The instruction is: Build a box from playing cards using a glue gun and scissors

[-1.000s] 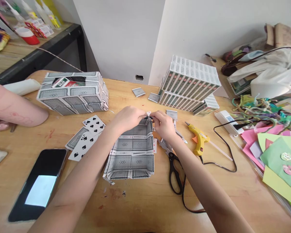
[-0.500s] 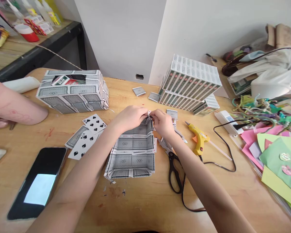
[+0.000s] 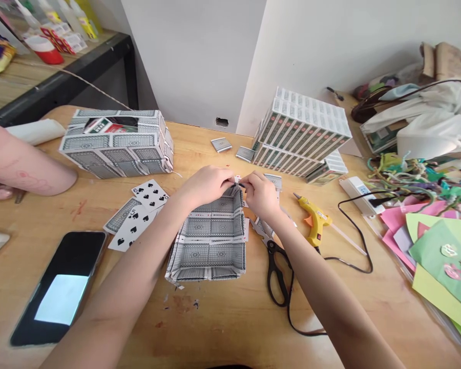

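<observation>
An open box made of playing cards point(image 3: 207, 253) stands in front of me, its patterned card backs showing inside. At its far right corner my left hand point(image 3: 213, 184) is closed, fingertips pinching the rim. My right hand point(image 3: 260, 192) is closed beside it, with a small dark piece at its fingertips that I cannot name. The fingertips of both hands nearly meet there. Scissors point(image 3: 275, 271) with black handles lie right of the box, partly under my right forearm. Loose playing cards point(image 3: 140, 220) lie to its left, spades face up.
A yellow glue gun point(image 3: 313, 218) with its cord lies at right, near a white power strip point(image 3: 363, 193). Stacked card packs point(image 3: 303, 125) stand behind. A card-covered box point(image 3: 115, 148), a phone point(image 3: 59, 287) and a pink cylinder point(image 3: 30, 159) are at left; coloured paper point(image 3: 441, 256) is far right.
My right fingertips have shifted slightly at the box's far corner, and a small dark piece shows more between the hands. The box stays in place.
</observation>
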Available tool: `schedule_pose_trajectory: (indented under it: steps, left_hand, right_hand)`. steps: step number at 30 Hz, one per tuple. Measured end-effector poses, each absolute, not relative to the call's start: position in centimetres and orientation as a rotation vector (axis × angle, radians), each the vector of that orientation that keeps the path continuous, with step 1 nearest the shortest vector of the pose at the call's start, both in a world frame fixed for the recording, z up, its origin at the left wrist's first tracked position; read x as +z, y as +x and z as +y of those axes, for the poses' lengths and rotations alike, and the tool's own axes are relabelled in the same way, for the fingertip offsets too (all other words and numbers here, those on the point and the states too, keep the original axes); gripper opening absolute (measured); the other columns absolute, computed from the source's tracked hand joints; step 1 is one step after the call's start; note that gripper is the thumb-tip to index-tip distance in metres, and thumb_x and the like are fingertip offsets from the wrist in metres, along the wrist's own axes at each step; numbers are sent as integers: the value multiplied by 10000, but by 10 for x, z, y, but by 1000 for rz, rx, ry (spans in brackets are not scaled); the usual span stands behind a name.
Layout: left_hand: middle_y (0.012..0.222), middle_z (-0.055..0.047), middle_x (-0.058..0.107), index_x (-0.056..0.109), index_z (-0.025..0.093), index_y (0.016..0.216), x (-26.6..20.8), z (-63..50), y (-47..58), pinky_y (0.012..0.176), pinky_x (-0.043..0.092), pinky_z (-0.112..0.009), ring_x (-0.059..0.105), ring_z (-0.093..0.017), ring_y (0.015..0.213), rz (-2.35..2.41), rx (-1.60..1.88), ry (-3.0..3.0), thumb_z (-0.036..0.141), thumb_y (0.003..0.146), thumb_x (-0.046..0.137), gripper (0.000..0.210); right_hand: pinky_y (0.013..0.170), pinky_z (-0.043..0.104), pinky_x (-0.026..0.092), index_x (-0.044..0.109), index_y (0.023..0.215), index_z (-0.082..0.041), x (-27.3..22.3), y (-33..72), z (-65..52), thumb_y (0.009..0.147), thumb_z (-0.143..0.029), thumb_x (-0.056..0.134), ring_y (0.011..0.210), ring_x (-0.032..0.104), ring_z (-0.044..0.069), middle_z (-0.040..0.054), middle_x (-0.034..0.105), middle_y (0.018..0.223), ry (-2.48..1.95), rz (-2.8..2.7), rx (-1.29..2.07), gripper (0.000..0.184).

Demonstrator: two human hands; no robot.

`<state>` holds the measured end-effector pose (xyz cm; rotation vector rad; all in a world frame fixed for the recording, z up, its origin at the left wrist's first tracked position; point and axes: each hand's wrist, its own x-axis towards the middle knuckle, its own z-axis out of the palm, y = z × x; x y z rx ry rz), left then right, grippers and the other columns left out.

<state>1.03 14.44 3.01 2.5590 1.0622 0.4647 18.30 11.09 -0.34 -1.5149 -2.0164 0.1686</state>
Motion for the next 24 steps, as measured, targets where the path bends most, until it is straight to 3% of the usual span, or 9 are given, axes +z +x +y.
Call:
schedule_pose_trajectory:
  steps: [15,24]
  left_hand:
    - [801,-20,674,618,179,815,32,145,10,634,396,-270,595,-154,716,1046,469,2529,232,854,444,186]
    - [800,-17,676,613,176,811,31,145,9,634,398,-265,602,-150,719,1030,477,2496,225,854,452,174]
  right_hand:
    - [704,273,462,643,840,-205,-3,190,111,838,-148,426,785,615,166,44,651,834,-1399,-2005,302,224]
    - [609,268,407,613,764,-204,-5,185,112,812,-121,417,717,583,183,43,631,742,-1480,-2067,94,217]
